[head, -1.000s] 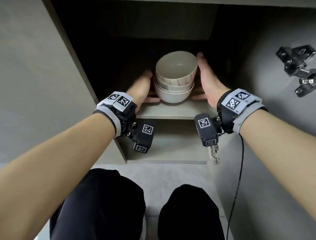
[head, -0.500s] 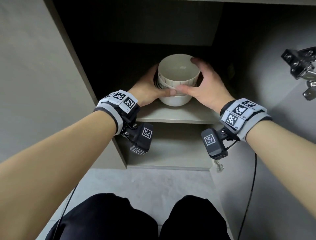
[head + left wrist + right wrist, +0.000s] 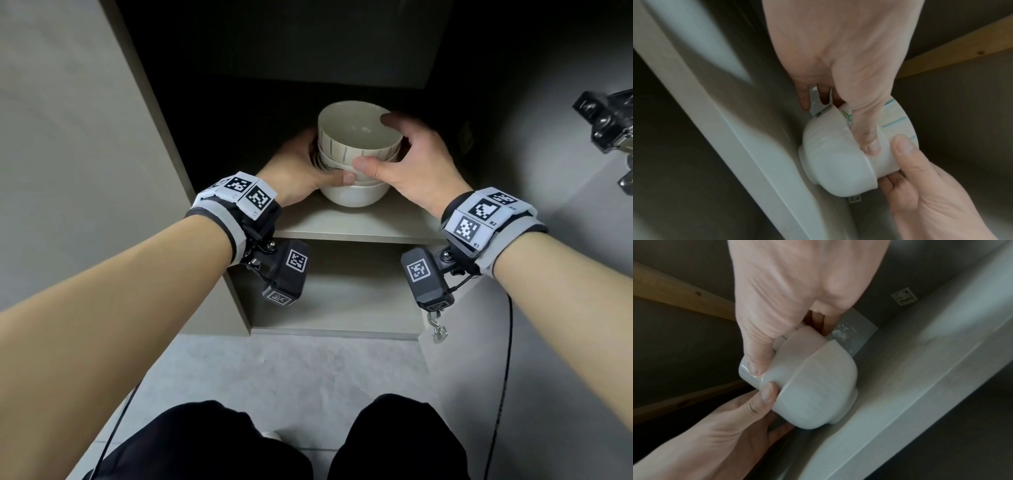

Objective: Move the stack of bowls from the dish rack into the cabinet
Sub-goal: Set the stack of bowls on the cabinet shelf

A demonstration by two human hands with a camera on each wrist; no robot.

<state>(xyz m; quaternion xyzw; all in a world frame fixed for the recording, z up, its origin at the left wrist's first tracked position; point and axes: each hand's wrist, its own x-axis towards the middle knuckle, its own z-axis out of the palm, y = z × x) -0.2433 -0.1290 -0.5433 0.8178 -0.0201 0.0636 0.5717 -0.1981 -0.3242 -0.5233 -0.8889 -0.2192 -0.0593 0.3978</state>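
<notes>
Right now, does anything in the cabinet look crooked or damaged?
Yes: the stack of bowls on the shelf is askew, its upper bowls leaning left. Left hand and right hand grip it. No visible damage.

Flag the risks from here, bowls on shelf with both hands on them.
1. The bowl stack sits close to the shelf's front edge; letting go here, or a wrist catching it on the way out, could tip it off.
2. The left hand and right hand grip the upper bowls, not the bottom one; a push inward may slide those over it.
3. A small packet lies behind the stack; pushing deeper may ride onto it and tilt the stack.
</notes>
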